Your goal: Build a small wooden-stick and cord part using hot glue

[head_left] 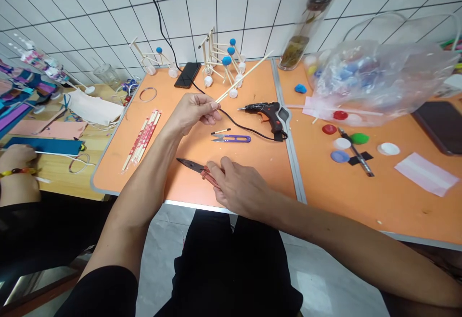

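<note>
My left hand (195,111) is closed in a pinch on a pair of long wooden sticks (243,77) that slant up to the right above the orange table (187,182). My right hand (240,187) rests near the table's front edge, its fingers closed on the red handles of a pair of pliers (197,168) whose dark jaws point left. A small purple thread snipper (233,138) and a short stick piece (221,131) lie between the two hands.
A black glue gun (267,113) with its cable lies right of centre. Stick-and-ball models (220,62), a phone (187,74), wrapped chopsticks (142,139), bottle caps (341,144) and a plastic bag (375,79) lie around. Another person's hand (16,158) is at far left.
</note>
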A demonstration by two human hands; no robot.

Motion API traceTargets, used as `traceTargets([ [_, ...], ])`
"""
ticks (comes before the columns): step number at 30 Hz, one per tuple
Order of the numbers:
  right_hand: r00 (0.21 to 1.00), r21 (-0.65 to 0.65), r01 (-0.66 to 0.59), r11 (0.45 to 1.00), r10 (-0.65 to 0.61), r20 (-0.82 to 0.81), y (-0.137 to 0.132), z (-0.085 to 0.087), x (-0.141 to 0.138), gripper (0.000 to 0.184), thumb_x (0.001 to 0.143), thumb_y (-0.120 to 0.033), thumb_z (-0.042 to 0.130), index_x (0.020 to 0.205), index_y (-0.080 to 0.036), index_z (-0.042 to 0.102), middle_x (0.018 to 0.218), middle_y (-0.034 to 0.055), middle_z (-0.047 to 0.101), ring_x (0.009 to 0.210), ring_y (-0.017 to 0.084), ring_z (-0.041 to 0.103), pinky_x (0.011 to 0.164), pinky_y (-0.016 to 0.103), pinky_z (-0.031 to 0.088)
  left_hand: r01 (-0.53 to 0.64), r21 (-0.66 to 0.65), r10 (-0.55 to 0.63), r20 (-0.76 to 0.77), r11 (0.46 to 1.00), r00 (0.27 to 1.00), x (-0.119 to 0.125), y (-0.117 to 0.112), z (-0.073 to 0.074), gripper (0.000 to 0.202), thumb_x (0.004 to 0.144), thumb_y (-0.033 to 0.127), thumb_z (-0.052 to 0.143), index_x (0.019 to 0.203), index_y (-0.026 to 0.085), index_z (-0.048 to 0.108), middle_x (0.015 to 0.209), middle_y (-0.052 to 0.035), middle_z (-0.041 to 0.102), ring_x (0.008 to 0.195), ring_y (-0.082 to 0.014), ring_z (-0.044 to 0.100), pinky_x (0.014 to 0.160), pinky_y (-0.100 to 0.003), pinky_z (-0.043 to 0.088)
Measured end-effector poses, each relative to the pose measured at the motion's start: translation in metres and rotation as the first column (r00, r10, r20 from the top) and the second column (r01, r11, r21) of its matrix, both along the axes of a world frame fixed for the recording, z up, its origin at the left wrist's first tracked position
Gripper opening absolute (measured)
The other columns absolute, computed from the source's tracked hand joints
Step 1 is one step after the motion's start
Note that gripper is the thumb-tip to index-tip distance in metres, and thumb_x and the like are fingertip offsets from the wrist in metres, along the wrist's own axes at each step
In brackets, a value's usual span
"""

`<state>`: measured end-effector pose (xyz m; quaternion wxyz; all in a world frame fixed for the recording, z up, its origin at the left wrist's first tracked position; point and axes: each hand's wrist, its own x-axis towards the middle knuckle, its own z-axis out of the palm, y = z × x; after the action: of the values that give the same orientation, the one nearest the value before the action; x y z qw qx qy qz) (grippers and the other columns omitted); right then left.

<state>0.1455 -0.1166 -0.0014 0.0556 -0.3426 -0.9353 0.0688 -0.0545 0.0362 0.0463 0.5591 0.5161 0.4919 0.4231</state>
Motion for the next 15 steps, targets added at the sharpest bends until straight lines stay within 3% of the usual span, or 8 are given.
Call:
traceTargets([
  [3,0.995,-0.202,0.097,0.975,-0.102,-0.016,0.008,0.009,0.005,0.045,0.108,-0.030,0.055,0.148,-0.014,0.071,0.135,0.0228,0.077,0.097,0.032,0.074,0.069,0.040,0.048,-0.045,-0.006,0.045,0.034,0.999,0.998,-0.006,0.004,0.000,0.035,0.084,0.035,0.107,0.086,0.015,0.078,0.074,-0.0079,0.084,0.053,-0.0125,0.075,0.054,-0.018,0.057],
  [4,0.986,-0.297,0.126,0.947,-0.151,-0.063,0.013,0.014,0.009,0.043,0.110,-0.031,0.054,0.145,-0.016,0.073,0.132,0.0210,0.078,0.098,0.032,0.075,0.074,0.040,0.052,-0.067,-0.003,0.067,0.043,0.998,0.997,-0.009,0.006,0.001,0.034,0.086,0.035,0.106,0.087,0.015,0.078,0.074,-0.0073,0.084,0.053,-0.0123,0.076,0.054,-0.018,0.057],
  [6,0.938,-0.482,0.050,0.875,-0.207,-0.278,0.025,0.026,0.020,0.039,0.111,-0.031,0.050,0.136,-0.019,0.078,0.124,0.0158,0.082,0.104,0.030,0.077,0.085,0.040,0.057,-0.117,0.010,0.116,0.060,0.993,0.991,-0.016,0.011,0.001,0.030,0.089,0.033,0.103,0.089,0.015,0.078,0.075,-0.0061,0.084,0.054,-0.0112,0.076,0.054,-0.017,0.056],
  [7,0.886,-0.568,-0.011,0.823,-0.255,-0.386,0.032,0.031,0.026,0.041,0.112,-0.034,0.049,0.138,-0.020,0.078,0.119,0.0135,0.083,0.102,0.028,0.077,0.086,0.039,0.058,-0.144,0.020,0.143,0.071,0.989,0.987,-0.020,0.013,0.002,0.029,0.090,0.032,0.101,0.089,0.015,0.078,0.076,-0.0054,0.084,0.054,-0.0104,0.075,0.055,-0.016,0.055],
  [9,0.714,-0.734,-0.089,0.673,-0.470,-0.518,0.048,0.039,0.037,0.047,0.116,-0.050,0.049,0.144,-0.022,0.075,0.097,0.0061,0.078,0.072,0.022,0.069,0.068,0.036,0.055,-0.187,0.031,0.183,0.097,0.982,0.978,-0.026,0.016,0.003,0.027,0.092,0.030,0.099,0.088,0.015,0.077,0.077,-0.0042,0.084,0.054,-0.0091,0.074,0.055,-0.016,0.055],
  [11,0.532,-0.804,-0.196,0.561,-0.628,-0.568,0.063,0.040,0.047,0.047,0.109,-0.061,0.066,0.135,-0.023,0.075,0.083,-0.0005,0.068,0.057,0.016,0.055,0.056,0.033,0.047,-0.197,0.030,0.192,0.123,0.980,0.974,-0.029,0.017,0.006,0.024,0.093,0.029,0.097,0.088,0.015,0.077,0.077,-0.0038,0.084,0.055,-0.0085,0.074,0.055,-0.015,0.055],
  [13,0.440,-0.818,-0.230,0.527,-0.693,-0.571,0.076,0.036,0.054,0.051,0.094,-0.066,0.088,0.118,-0.022,0.077,0.082,-0.0011,0.066,0.059,0.015,0.055,0.059,0.032,0.051,-0.179,0.018,0.175,0.136,0.984,0.975,-0.026,0.015,0.008,0.022,0.094,0.028,0.096,0.089,0.015,0.078,0.076,-0.0043,0.084,0.055,-0.0088,0.074,0.055,-0.015,0.055],
  [15,0.415,-0.796,-0.173,0.579,-0.690,-0.593,0.087,0.031,0.060,0.056,0.088,-0.072,0.092,0.109,-0.021,0.079,0.085,0.0011,0.070,0.064,0.015,0.059,0.064,0.032,0.053,-0.146,0.002,0.144,0.140,0.989,0.980,-0.019,0.010,0.010,0.021,0.095,0.027,0.095,0.091,0.015,0.079,0.077,-0.0053,0.084,0.056,-0.0096,0.075,0.055,-0.015,0.055],
])
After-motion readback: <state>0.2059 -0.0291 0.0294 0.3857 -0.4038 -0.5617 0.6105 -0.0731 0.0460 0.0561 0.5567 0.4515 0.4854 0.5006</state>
